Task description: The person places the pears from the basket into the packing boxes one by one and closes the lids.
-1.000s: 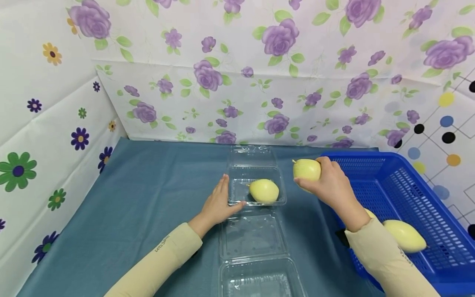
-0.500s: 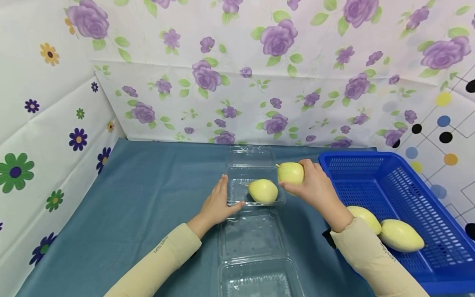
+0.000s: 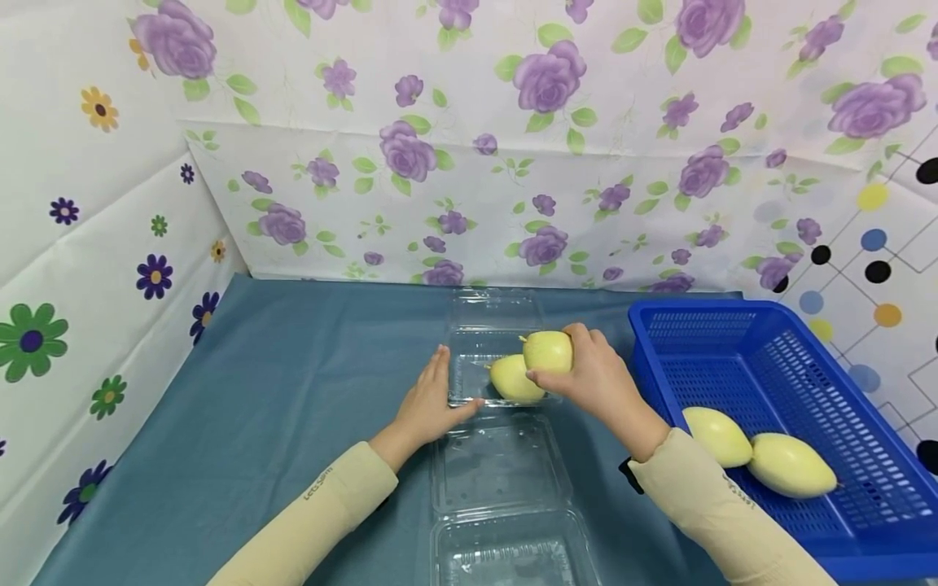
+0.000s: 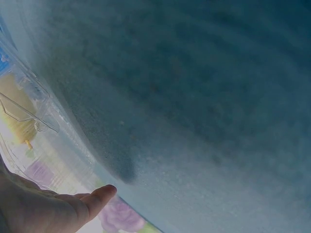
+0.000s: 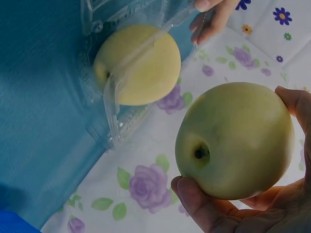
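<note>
Head view: right fingers (image 3: 584,342), clamped on fruit (image 3: 548,352), have moved left over a container (image 3: 467,382).

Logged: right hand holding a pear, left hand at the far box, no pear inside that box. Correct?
Not quite: the far box has one pear inside, as the head view shows. The right hand does hold another pear, and the left hand is at that box.
</note>
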Demonstrator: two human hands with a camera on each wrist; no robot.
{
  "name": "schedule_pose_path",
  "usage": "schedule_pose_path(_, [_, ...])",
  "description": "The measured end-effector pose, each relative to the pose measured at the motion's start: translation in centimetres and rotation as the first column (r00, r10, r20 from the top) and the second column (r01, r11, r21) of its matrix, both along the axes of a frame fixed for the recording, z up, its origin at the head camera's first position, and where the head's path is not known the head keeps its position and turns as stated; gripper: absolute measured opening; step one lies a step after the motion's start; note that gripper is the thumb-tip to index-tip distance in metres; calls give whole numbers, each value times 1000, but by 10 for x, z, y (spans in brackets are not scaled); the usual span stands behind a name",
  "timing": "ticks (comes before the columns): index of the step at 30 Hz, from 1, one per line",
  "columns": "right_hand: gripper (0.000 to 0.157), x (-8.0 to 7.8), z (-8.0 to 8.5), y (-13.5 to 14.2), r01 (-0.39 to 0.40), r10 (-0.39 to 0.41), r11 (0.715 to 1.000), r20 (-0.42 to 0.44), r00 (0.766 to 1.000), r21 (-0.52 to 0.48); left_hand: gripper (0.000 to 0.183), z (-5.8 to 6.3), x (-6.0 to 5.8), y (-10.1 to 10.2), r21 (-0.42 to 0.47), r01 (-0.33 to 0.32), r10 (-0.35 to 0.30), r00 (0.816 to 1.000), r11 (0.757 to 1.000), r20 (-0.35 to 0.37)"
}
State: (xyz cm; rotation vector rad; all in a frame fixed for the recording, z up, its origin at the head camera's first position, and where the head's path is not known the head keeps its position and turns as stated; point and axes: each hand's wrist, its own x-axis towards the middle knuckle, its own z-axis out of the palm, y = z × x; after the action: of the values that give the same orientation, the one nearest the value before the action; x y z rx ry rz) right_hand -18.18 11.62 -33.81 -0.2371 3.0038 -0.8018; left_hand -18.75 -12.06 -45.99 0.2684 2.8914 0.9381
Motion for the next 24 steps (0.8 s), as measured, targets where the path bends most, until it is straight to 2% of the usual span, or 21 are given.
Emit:
schedule_pose_path(10, [79, 0, -14, -20, -28, 28, 1000, 9, 1000, 11, 103, 1, 1, -1, 11, -3, 3, 1000, 1000, 4])
schedule_pose_path(24, [77, -1, -28, -40, -40, 40, 999, 12, 999, -7, 101, 2, 1, 0, 30, -1, 1, 1000, 1000, -2])
